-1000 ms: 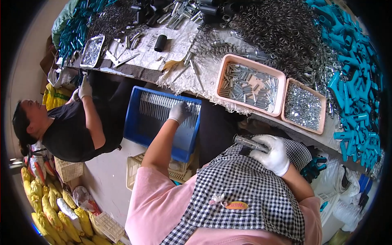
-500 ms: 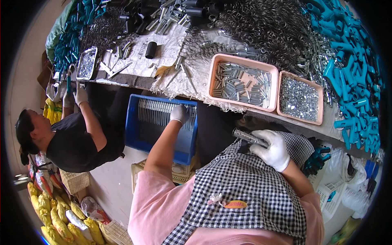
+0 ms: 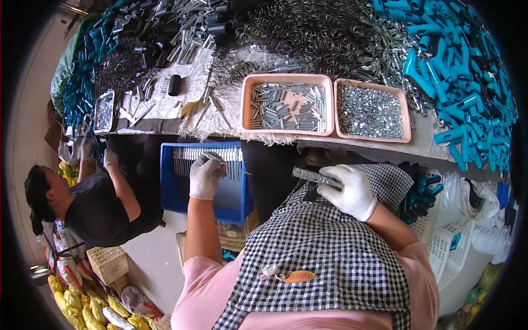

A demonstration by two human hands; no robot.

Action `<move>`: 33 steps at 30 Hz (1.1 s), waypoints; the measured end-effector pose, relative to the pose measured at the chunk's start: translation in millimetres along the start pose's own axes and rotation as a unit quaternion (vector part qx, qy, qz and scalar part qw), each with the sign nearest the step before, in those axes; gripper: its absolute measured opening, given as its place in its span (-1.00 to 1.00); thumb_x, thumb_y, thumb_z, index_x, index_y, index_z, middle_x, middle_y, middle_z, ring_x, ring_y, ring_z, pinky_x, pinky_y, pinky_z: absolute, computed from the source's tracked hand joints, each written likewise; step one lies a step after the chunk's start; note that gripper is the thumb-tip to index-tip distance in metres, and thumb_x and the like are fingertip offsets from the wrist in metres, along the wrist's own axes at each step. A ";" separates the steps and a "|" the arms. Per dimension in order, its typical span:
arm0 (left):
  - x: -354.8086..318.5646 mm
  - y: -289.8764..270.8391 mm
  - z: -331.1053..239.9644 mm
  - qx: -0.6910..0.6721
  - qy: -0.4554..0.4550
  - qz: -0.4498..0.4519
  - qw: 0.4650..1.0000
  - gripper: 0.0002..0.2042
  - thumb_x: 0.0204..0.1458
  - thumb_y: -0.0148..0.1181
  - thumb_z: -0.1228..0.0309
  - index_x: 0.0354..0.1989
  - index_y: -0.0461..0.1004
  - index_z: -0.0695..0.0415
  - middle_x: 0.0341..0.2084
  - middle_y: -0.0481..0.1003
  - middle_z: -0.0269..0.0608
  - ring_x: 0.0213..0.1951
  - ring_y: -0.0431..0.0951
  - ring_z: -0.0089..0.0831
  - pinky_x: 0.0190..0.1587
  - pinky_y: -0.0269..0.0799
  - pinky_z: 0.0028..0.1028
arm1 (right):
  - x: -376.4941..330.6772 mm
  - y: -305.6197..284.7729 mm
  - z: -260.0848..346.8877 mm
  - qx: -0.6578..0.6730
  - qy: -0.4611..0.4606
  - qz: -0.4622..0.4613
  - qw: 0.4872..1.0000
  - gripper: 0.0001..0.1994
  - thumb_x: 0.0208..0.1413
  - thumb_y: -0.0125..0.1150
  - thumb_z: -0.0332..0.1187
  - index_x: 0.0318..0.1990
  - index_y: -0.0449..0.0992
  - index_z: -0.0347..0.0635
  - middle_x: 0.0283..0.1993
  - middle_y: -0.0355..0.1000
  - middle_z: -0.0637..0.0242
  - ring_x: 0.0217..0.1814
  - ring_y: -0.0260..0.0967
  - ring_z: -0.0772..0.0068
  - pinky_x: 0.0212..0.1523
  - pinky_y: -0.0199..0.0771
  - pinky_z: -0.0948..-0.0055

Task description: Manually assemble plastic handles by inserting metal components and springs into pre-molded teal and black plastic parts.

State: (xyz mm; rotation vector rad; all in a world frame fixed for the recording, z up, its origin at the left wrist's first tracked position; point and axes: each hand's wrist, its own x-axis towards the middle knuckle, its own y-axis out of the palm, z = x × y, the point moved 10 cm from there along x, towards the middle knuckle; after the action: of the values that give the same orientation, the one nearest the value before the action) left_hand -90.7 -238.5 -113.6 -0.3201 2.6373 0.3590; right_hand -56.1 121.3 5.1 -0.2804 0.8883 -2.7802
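My right hand (image 3: 352,190), in a white glove, is closed round a silvery metal piece (image 3: 309,175), long and slotted, above my checked apron. Its far end points left, and my palm hides the rest. Over the blue crate (image 3: 166,184) my gloved left hand (image 3: 205,177) is raised with curled fingers, pinching a thin metal rod (image 3: 246,172) that juts out to the right. Inside the crate, slim silvery metal pieces (image 3: 184,159) stand in a row along the far wall, partly behind my left hand.
On the table are a pink tray of short metal pins (image 3: 248,122), a pink tray of small metal parts (image 3: 406,124), a heap of springs (image 3: 313,33) and teal handles (image 3: 467,118). At left a co-worker (image 3: 104,206) works at the same table.
My left hand has come up and leftward from the crate's right side, now with a thin rod in it. My right hand keeps its metal piece. The whole view has shifted.
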 end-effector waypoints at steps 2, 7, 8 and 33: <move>-21.8 40.5 -18.2 -0.014 0.015 0.035 0.999 -0.92 -0.02 0.06 0.60 -0.34 0.44 0.24 -0.51 0.46 -0.21 -0.53 0.49 -0.48 -0.49 0.49 -0.47 | -2.6 -3.4 1.3 -0.003 -0.007 -0.003 1.000 -0.64 -0.18 0.46 -0.28 -0.19 0.62 -0.26 -0.26 0.59 0.10 -0.30 0.58 0.13 -0.26 0.58 0.33; -49.4 120.5 -34.0 -0.043 0.059 0.054 0.996 -0.51 0.02 0.06 0.61 0.18 0.19 0.33 -0.41 0.46 -0.19 -0.48 0.49 -0.44 -0.44 0.51 -0.45 | -19.9 -17.3 -11.5 0.056 0.034 -0.018 0.998 -0.66 -0.14 0.45 -0.31 -0.19 0.61 -0.28 -0.27 0.58 0.07 -0.29 0.59 0.12 -0.24 0.58 0.32; -52.5 130.3 -36.0 -0.042 0.078 0.053 0.995 -0.49 0.03 0.06 0.61 0.21 0.17 0.34 -0.41 0.46 -0.19 -0.48 0.49 -0.44 -0.44 0.51 -0.45 | -24.0 -21.6 -13.0 0.054 0.038 -0.026 0.998 -0.66 -0.14 0.45 -0.31 -0.19 0.61 -0.28 -0.27 0.58 0.07 -0.29 0.59 0.12 -0.24 0.58 0.32; -91.1 239.5 41.1 -0.058 -0.173 0.327 0.927 -0.77 0.21 0.03 0.51 -0.06 0.48 0.41 -0.30 0.58 -0.05 -0.35 0.62 -0.34 -0.28 0.61 -0.38 | -55.7 -54.4 -40.5 0.109 0.094 -0.033 0.989 -0.65 -0.09 0.43 -0.30 -0.16 0.61 -0.32 -0.27 0.60 0.05 -0.26 0.61 0.23 -0.19 0.57 0.40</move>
State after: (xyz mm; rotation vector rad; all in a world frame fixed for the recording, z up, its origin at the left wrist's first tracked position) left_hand -62.4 13.7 -59.3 0.5622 2.3003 0.7100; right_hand -20.0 201.0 -1.8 -0.0127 0.6144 -2.9707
